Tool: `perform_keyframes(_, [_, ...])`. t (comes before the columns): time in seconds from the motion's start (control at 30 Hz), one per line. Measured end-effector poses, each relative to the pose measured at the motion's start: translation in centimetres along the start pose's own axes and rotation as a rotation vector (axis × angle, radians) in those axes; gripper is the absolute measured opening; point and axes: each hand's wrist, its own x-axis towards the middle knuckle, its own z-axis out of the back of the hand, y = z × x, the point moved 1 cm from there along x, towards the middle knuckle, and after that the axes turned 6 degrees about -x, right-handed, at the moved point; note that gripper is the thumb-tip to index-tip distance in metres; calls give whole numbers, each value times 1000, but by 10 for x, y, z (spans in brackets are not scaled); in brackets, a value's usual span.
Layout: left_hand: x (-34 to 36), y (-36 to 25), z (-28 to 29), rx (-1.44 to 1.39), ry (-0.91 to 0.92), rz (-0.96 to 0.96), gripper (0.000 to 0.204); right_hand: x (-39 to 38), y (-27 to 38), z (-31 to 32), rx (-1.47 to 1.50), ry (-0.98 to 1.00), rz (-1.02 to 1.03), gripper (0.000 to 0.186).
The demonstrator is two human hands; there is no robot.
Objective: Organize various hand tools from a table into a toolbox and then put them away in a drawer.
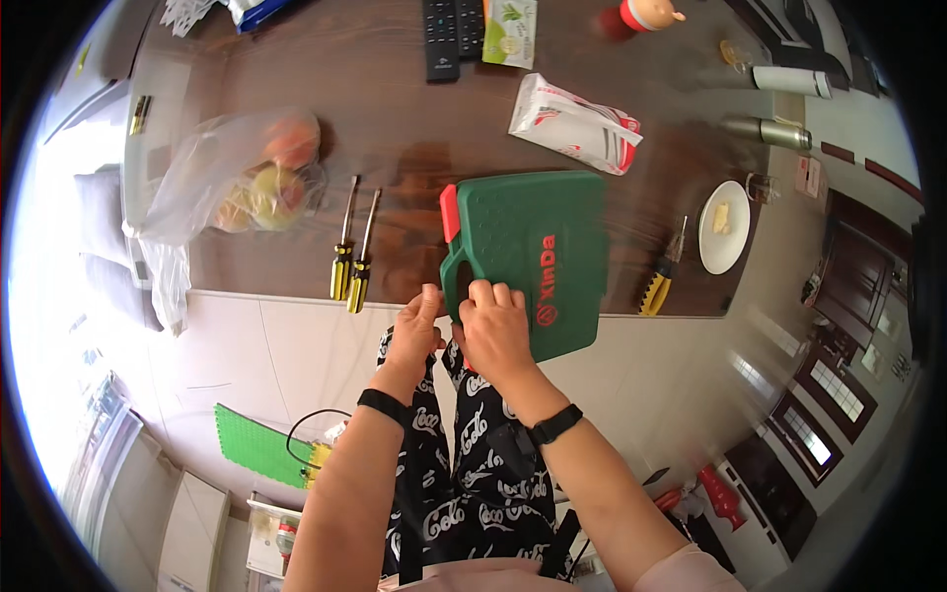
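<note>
A green plastic case [533,237] with red latches lies askew over the table's front edge, its lower part overhanging. My right hand [493,331] grips it at the lower left, fingers curled beside the handle opening. My left hand [414,335] is just left of the case, thumb and fingertips drawn together; whether they hold anything is hidden. Two yellow-and-black screwdrivers [351,271] lie left of the case. A yellow-handled tool [659,286] lies to its right.
On the wooden table [385,138] are bagged fruit [278,197], a white package [572,128], dark remotes [441,39], a green packet [509,32], an orange toy [646,15], steel and white flasks [789,81] and a plate [712,252]. A green mat [256,444] is below left.
</note>
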Motion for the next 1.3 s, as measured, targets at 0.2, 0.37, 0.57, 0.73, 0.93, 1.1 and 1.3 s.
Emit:
perform_keyframes(0.2, [0, -7, -9, 115, -6, -26, 27, 7, 2, -2, -1, 29, 29, 8])
perform_keyframes(0.37, [-8, -15, -10, 235, -3, -224, 22, 5, -2, 36, 198, 35, 57, 19])
perform_keyframes(0.57, [-56, -46, -54, 343, -10, -588, 28, 3, -36, 114, 411, -321, -96, 22])
perform_keyframes(0.73, [-106, -70, -96, 649, -68, -863, 28, 9, -70, 168, 315, -477, -103, 41])
perform_keyframes(0.93, [-126, -65, -117, 954, 3, -1024, 23, 13, -114, 174, 331, -366, -55, 53])
perform_keyframes(1.1, [-129, -62, -127, 1084, 45, -1091, 22, -8, -130, 160, 602, -433, -247, 52])
perform_keyframes(1.3, [-131, -61, -134, 1180, 76, -1103, 23, -21, -76, 149, 390, -581, -208, 20])
